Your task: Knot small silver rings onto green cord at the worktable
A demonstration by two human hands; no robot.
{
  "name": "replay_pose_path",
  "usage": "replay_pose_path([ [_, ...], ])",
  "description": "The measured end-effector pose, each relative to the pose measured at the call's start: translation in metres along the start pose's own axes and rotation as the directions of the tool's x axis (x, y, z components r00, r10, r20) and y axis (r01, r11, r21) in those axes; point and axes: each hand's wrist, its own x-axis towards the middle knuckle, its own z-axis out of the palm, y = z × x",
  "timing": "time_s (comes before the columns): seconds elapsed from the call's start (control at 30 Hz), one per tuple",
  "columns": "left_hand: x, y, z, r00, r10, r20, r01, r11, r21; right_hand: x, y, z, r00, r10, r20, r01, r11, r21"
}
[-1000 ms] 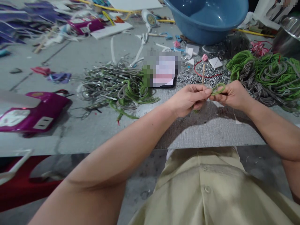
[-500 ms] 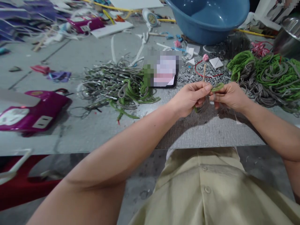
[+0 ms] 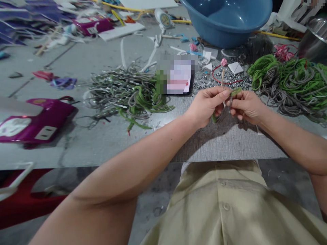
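Observation:
My left hand [image 3: 211, 105] is closed in a pinch on a green and grey cord [image 3: 235, 91], just above the table's front part. Fingers of my right hand [image 3: 246, 106] are also closed on the cord, close beside the left fingertips. A thin wooden stick [image 3: 223, 77] rises behind the left fingers; I cannot tell whether the hand holds it. Part of the cord hangs below the hands. Small metal rings [image 3: 204, 81] lie scattered behind them, with a red cord [image 3: 214, 74] and a pink ball [image 3: 224, 62] among them.
Left of my hands lie a phone [image 3: 188, 86] and a heap of grey and green cords [image 3: 122, 95]. Another green and grey cord pile [image 3: 288, 81] lies at right. A blue basin [image 3: 227, 30] stands behind. Purple devices [image 3: 51, 117] sit at left.
My right fingers have shifted slightly down and left, nearer the left hand, and curl further around the cord. The cord's green end now points up more. My left hand stays almost still.

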Motion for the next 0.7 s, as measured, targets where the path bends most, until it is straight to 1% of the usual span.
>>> replay_pose_path([
  [0.07, 0.000, 0.001, 0.000, 0.999, 0.013, -0.030, -0.012, 1.000, 0.020, 0.001, 0.001, -0.001, 0.997, -0.070, -0.036, 0.069, 0.997, -0.042],
  [0.17, 0.001, 0.001, -0.002, 0.998, 0.011, -0.066, -0.010, 1.000, 0.024, 0.001, 0.003, -0.002, 0.979, -0.182, -0.088, 0.168, 0.976, -0.140],
  [0.33, 0.002, 0.002, -0.003, 0.996, 0.011, -0.094, -0.009, 1.000, 0.020, 0.003, 0.004, -0.006, 0.935, -0.308, -0.177, 0.238, 0.914, -0.329],
  [0.47, 0.001, 0.006, -0.001, 0.998, 0.000, -0.063, 0.004, 0.998, 0.059, 0.007, 0.007, -0.012, 0.899, -0.391, -0.196, 0.266, 0.844, -0.466],
  [0.53, 0.000, 0.007, -0.001, 0.999, -0.009, -0.044, 0.012, 0.998, 0.064, 0.008, 0.009, -0.015, 0.890, -0.414, -0.193, 0.258, 0.805, -0.535],
  [0.6, 0.000, 0.008, -0.001, 0.999, -0.016, -0.034, 0.018, 0.999, 0.051, 0.009, 0.010, -0.017, 0.893, -0.409, -0.188, 0.231, 0.775, -0.588],
  [0.7, 0.000, 0.010, -0.002, 0.999, -0.023, -0.032, 0.024, 1.000, 0.019, 0.009, 0.010, -0.019, 0.912, -0.373, -0.173, 0.177, 0.736, -0.654],
])
